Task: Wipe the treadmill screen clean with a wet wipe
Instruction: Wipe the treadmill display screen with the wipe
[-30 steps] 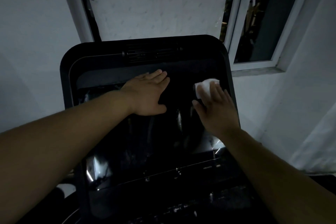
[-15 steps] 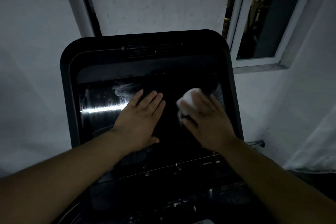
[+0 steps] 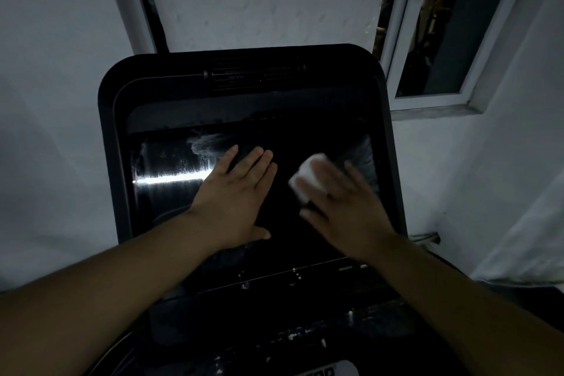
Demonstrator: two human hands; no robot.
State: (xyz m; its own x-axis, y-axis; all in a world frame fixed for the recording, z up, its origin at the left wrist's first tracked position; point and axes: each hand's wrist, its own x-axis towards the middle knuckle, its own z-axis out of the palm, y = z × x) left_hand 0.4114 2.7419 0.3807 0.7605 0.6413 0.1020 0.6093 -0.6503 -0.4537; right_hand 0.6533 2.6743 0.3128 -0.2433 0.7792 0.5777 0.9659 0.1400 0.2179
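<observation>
Dim room, white wall, window upper right.
I see my left hand flat, fingers straight, on the treadmill screen; my right hand presses the wet wipe, which pokes out past its blurred fingertips.

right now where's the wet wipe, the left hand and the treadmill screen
wet wipe (image 3: 306, 178), head view, its white exposed end
left hand (image 3: 236, 198), head view, back of the hand
treadmill screen (image 3: 164, 168), head view, bare glossy glass, left side
</observation>
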